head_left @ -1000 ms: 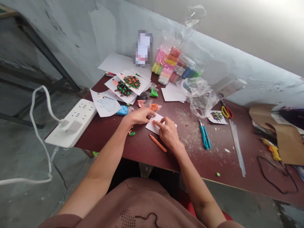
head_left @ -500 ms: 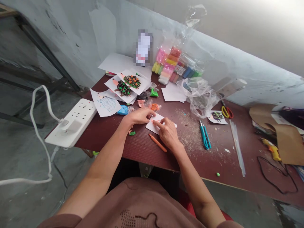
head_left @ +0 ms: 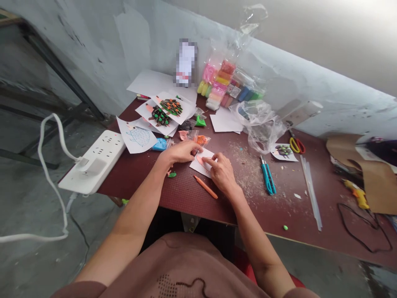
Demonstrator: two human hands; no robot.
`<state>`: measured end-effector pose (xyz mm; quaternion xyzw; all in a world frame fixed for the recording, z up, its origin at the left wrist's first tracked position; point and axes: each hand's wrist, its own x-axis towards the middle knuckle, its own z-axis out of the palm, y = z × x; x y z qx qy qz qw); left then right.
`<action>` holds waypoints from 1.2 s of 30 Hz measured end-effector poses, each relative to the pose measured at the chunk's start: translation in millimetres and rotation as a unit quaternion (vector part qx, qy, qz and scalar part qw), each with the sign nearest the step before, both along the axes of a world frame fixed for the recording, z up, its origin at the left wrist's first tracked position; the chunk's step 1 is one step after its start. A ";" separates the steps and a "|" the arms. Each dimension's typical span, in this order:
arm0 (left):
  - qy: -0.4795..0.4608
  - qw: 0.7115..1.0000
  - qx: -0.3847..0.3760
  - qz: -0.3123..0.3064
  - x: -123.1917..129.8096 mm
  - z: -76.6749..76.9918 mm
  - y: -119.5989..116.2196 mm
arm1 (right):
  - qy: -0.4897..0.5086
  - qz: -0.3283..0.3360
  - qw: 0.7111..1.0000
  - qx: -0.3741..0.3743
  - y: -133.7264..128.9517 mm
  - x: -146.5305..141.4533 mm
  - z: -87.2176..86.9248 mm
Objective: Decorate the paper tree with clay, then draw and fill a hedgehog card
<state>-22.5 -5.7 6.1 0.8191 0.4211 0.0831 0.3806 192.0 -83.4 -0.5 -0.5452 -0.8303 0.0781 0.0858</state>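
Note:
A small white card (head_left: 194, 167) lies on the table, with a flat piece of pink clay (head_left: 199, 159) on it. My left hand (head_left: 186, 151) is at the card's upper left edge, its fingers bent and closed on that corner; the fingertips are partly hidden. From the right, my right hand (head_left: 221, 171) reaches over the card, index finger stretched out and touching the pink clay, the other fingers loosely curled. Just below the card rests an orange marker (head_left: 205, 187). Bags of orange clay (head_left: 202, 140) and pink clay (head_left: 183, 135) lie beyond my left hand.
Finished hedgehog cards (head_left: 171, 106) and a blue hedgehog drawing (head_left: 139, 135) lie at the left, near a power strip (head_left: 104, 151). Packs of coloured clay (head_left: 218, 89) lean on the wall. A teal utility knife (head_left: 268, 178), scissors (head_left: 297, 145) and a yellow glue gun (head_left: 358, 194) lie rightward.
My right hand has shifted slightly right, and its index finger has drawn back a little, showing more of the pink clay. My left hand stays nearly still at the card's edge.

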 end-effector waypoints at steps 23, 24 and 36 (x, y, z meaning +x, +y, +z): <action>-0.006 1.000 0.002 0.000 -0.1 -0.3 1.2 | -0.010 -0.007 1.000 0.006 -3.8 0.4 2.6; -0.006 1.000 0.002 0.000 -0.1 -0.2 1.3 | -0.010 -0.006 1.000 0.006 -3.9 0.5 2.3; -0.010 1.000 0.010 -0.003 -1.1 -4.9 3.8 | -0.004 0.011 1.000 0.009 -16.9 -2.5 3.2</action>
